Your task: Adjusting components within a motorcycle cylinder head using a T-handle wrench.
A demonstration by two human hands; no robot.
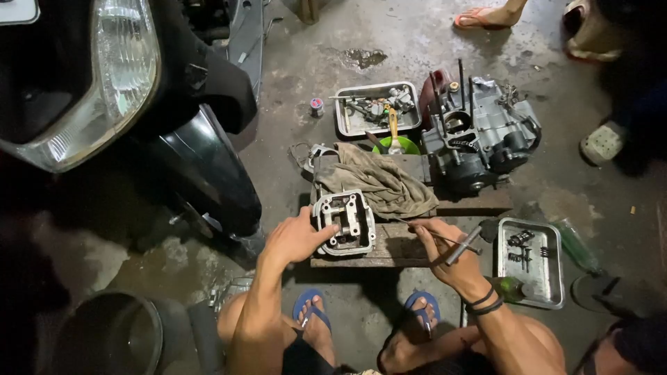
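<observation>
A grey metal cylinder head (pixel 345 221) rests on a low wooden board (pixel 399 250) between my knees. My left hand (pixel 297 237) grips its left side, thumb over the near edge. My right hand (pixel 445 250) is closed around a small hammer (pixel 471 239) and a thin metal rod (pixel 432 233) whose tip points toward the cylinder head. Behind the part lies a dirty brown rag (pixel 379 182).
A motorcycle engine block (pixel 478 135) stands on the board at the back right. Metal trays (pixel 375 123) (pixel 552 278) hold small parts. A green bowl (pixel 397 145), green bottles (pixel 577 246), a scooter's front (pixel 125 97), a dark bucket (pixel 104 337) and other people's feet (pixel 486 15) surround me.
</observation>
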